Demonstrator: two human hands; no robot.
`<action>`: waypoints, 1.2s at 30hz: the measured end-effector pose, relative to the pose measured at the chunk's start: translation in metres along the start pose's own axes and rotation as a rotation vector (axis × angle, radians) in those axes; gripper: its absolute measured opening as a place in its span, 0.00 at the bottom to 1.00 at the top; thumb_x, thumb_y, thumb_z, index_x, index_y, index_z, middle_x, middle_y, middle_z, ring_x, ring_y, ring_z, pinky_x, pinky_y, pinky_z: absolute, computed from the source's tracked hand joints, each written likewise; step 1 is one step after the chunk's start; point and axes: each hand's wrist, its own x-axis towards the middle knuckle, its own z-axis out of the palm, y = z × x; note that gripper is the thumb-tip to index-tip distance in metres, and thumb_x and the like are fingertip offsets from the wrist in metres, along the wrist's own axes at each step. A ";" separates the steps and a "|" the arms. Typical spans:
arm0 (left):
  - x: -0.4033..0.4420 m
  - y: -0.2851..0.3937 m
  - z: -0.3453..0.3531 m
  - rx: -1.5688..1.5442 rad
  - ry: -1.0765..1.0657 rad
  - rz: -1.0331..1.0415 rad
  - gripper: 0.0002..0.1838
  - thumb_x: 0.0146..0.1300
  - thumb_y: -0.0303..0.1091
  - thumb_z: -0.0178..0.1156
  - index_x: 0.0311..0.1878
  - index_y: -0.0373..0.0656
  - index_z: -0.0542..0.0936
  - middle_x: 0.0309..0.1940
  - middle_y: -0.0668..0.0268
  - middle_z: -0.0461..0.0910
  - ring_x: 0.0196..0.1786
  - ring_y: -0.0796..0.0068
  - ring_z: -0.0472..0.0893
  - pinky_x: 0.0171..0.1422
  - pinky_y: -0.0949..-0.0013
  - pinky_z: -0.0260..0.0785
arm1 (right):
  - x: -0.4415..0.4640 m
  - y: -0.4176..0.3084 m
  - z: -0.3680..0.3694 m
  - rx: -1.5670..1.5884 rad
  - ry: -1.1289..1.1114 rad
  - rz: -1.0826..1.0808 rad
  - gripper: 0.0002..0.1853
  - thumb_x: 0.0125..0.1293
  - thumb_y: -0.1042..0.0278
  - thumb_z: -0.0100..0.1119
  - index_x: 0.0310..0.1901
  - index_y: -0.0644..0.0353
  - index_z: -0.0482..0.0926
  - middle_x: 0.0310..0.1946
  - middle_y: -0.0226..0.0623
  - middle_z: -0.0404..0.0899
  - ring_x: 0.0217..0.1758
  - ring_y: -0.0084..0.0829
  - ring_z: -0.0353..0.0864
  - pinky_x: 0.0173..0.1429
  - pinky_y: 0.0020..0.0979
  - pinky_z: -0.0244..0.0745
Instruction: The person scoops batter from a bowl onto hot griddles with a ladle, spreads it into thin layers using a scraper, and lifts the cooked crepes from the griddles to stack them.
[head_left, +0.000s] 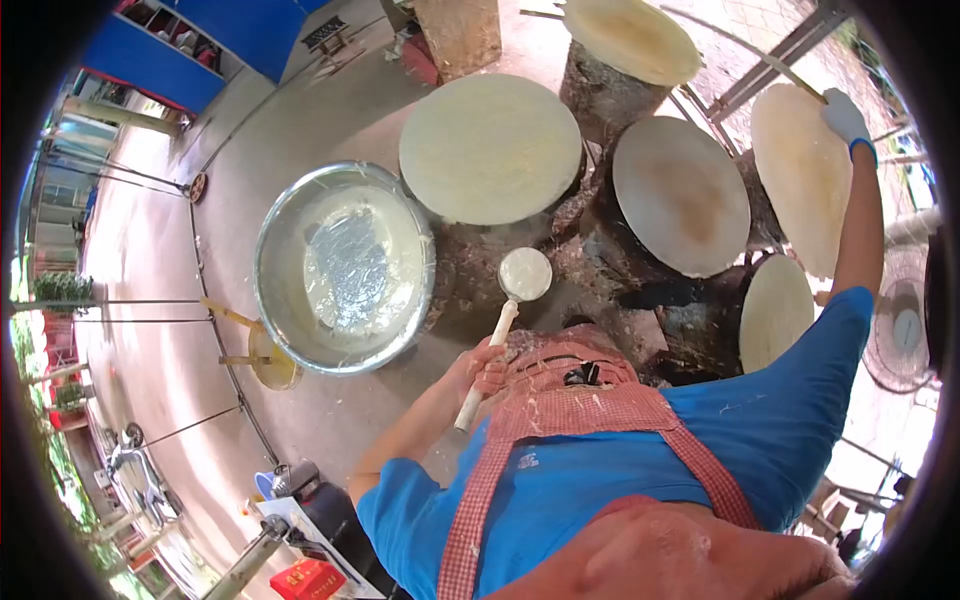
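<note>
My left hand [486, 371] is wrapped round the pale handle of a ladle [525, 274]. The ladle's round bowl holds white batter, in front of my checked apron. My right hand [847, 117], in a whitish glove, is stretched far out to the right. Its fingers close on the end of a long thin stick [795, 76], beside a large thin pancake [803, 175] that looks tilted. To the left stands a wide metal basin [265, 290] with white batter coating its inside. A pale round pancake sheet [490, 148] covers a griddle ahead of me.
More round griddles stand to the right, one with a brown-patched surface [682, 196], one pale disc [777, 312] nearer my arm and another sheet [632, 40] at the back. A yellow stool [272, 358] is left of the basin. A fan [905, 330] stands far right.
</note>
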 end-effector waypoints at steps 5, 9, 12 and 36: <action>0.001 -0.003 -0.007 -0.006 -0.086 0.137 0.15 0.64 0.34 0.46 0.54 0.59 0.64 0.15 0.72 0.57 0.13 0.86 0.57 0.09 0.85 0.47 | 0.105 -0.069 0.001 -0.085 -0.007 -0.296 0.13 0.45 0.71 0.49 0.32 0.68 0.75 0.27 0.55 0.76 0.32 0.51 0.77 0.38 0.41 0.72; 0.016 -0.001 -0.008 0.035 0.020 0.262 0.15 0.65 0.35 0.45 0.55 0.56 0.66 0.15 0.71 0.58 0.13 0.85 0.56 0.10 0.84 0.49 | 0.111 -0.148 -0.089 0.327 0.017 0.002 0.08 0.35 0.70 0.52 0.15 0.66 0.78 0.11 0.46 0.74 0.14 0.35 0.75 0.22 0.32 0.72; 0.018 -0.002 0.005 -0.215 -0.212 0.244 0.17 0.66 0.35 0.43 0.57 0.54 0.66 0.15 0.70 0.58 0.13 0.84 0.56 0.10 0.83 0.50 | 0.142 -0.127 -0.082 0.814 0.171 0.059 0.10 0.42 0.71 0.53 0.17 0.70 0.77 0.11 0.49 0.73 0.12 0.35 0.74 0.19 0.32 0.70; 0.036 0.009 0.077 -0.689 -0.303 0.312 0.15 0.64 0.32 0.46 0.53 0.46 0.70 0.14 0.73 0.55 0.12 0.86 0.54 0.10 0.82 0.49 | 0.201 -0.168 0.314 1.592 0.267 0.851 0.15 0.51 0.60 0.51 0.19 0.65 0.73 0.10 0.36 0.68 0.12 0.27 0.69 0.15 0.28 0.63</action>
